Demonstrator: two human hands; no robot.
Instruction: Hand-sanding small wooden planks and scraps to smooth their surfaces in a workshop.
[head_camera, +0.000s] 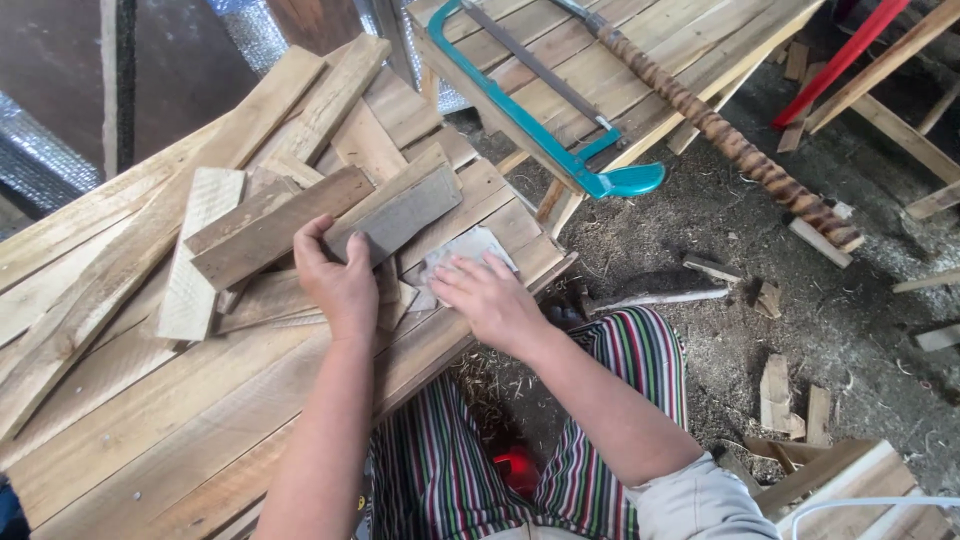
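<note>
Your left hand (338, 280) grips the near end of a grey wood block (400, 215), thumb up on one side, fingers curled round the end, so it's clamped on that piece. Your right hand (490, 298) lies flat, fingers spread, pressing a sheet of sandpaper (465, 250) down; open palm, nothing pinched. Hands sit close together, not touching.

Grey wood block: flat, short, weathered grey face, paler edge, angled up and away to the right, lying across the plank pile just above the sandpaper. Its far end points toward the saw. Sandpaper: pale grey, creased, ragged corners, lying just beside the block's lower edge, partly under your right fingers.

Both sit on a workbench (150, 430) of rough pale planks. Left of the block a brown board (275, 228) lies slanted, touching your left fingertips, with a lighter rough-sawn slat (200, 255) beside it. More offcuts are stacked behind.

Farther back, a teal-framed hacksaw (530, 110) rests on a second slatted top, handle hanging off the edge. Next to it a spiral-patterned brown stick (720, 135) runs diagonally down to the right. Red bar (840, 60) at top right. Dirt floor (850, 330) is strewn with sawdust and small wood scraps. Striped trousers (620, 370) show below your arms.
</note>
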